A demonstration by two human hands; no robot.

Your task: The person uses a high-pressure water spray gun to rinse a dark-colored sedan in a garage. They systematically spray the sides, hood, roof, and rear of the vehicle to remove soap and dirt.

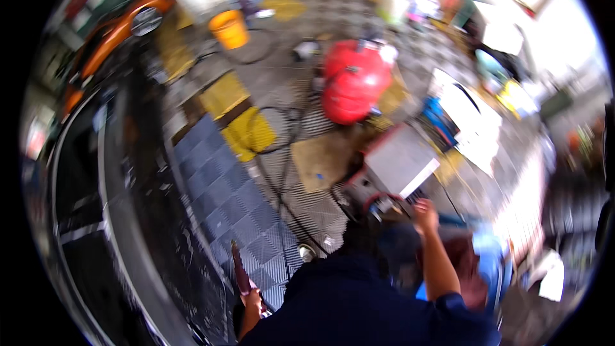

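Observation:
My left hand [253,304] is low at the bottom edge, closed around a thin dark reddish rod-like tool [239,269] that points up over the grey tiled floor. My right hand [425,213] reaches forward to the near end of a grey box-shaped machine [397,165], by a round red-rimmed part [382,202]; the picture is blurred, so I cannot tell if it grips anything. My dark blue sleeves and torso fill the lower middle.
A black car body [109,218] curves along the left. A red tank-like machine [353,80] stands ahead, with black hoses [282,135], yellow mats [248,131], an orange bucket [229,28] and an orange car [109,32] beyond. White boards [471,115] lie to the right.

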